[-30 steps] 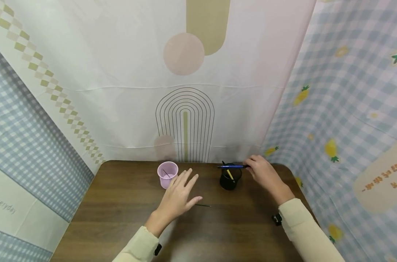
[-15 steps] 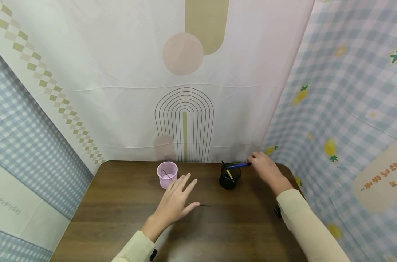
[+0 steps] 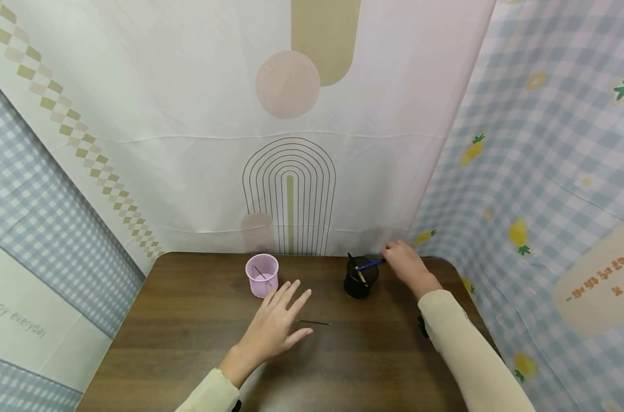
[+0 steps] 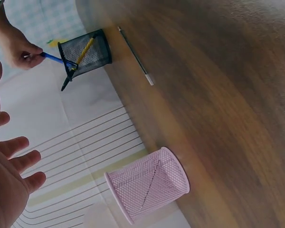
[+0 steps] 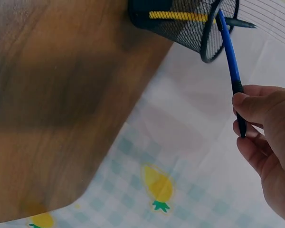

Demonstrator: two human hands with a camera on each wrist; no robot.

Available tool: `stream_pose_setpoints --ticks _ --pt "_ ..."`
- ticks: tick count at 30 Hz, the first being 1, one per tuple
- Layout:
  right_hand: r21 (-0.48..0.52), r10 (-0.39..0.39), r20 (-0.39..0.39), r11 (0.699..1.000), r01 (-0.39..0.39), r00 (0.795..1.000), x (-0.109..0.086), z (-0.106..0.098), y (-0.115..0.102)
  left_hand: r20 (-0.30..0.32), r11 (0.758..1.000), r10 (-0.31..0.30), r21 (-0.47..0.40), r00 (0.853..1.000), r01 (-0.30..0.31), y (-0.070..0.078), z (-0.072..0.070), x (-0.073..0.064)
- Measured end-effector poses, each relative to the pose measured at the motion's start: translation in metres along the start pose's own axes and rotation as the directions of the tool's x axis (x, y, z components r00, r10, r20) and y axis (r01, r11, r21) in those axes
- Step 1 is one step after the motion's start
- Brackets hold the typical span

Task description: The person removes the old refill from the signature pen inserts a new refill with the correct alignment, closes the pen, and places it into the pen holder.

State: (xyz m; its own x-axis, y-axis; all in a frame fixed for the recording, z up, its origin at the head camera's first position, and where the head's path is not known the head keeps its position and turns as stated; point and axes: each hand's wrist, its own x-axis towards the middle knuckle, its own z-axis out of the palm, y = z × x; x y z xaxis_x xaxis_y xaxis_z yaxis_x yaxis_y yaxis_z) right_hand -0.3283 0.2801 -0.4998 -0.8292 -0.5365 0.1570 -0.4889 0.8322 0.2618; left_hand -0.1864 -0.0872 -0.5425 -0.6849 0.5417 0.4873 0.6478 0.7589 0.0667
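Between thumb and fingers my right hand (image 5: 270,128) pinches a blue pen (image 5: 231,54) near its black tip end. The pen's other end is at the mouth of a black mesh pen cup (image 3: 358,287). A yellow and black pen (image 5: 180,16) leans inside that cup. My left hand (image 3: 272,325) hovers over the table with fingers spread, holding nothing. Just beyond its fingers stands a pink mesh pen cup (image 4: 149,185) with a thin dark stick inside. On the table by my left hand lies a thin pen refill (image 4: 135,56), partly hidden by the hand in the head view.
The brown wooden table (image 3: 363,360) has its back edge against a patterned white cloth (image 3: 198,183). Blue checked cloth (image 3: 538,171) with pineapples hangs at the right side, and more checked cloth (image 3: 49,189) at the left.
The blue pen, first held level above the black cup, is now tilted with its far end lowered at the cup's mouth. My left hand has drawn slightly back, showing more of the refill.
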Motion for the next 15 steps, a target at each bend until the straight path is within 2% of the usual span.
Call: stream_pose_setpoints --ticks 4,10,15 --pt "-0.031 -0.009 0.039 0.999 0.01 0.999 0.004 0.006 -0.007 0.0 1.0 0.01 0.001 1.0 -0.01 0.001 0.002 -0.003" --pt "-0.091 -0.061 0.025 0.994 0.063 0.998 0.012 0.015 -0.015 -0.01 1.0 0.013 0.006 1.0 -0.013 0.0 0.004 -0.006" --pt "-0.13 -0.093 0.052 0.987 0.099 0.994 0.016 0.014 -0.021 0.004 1.0 0.009 -0.005 1.0 -0.009 0.001 0.005 -0.007"
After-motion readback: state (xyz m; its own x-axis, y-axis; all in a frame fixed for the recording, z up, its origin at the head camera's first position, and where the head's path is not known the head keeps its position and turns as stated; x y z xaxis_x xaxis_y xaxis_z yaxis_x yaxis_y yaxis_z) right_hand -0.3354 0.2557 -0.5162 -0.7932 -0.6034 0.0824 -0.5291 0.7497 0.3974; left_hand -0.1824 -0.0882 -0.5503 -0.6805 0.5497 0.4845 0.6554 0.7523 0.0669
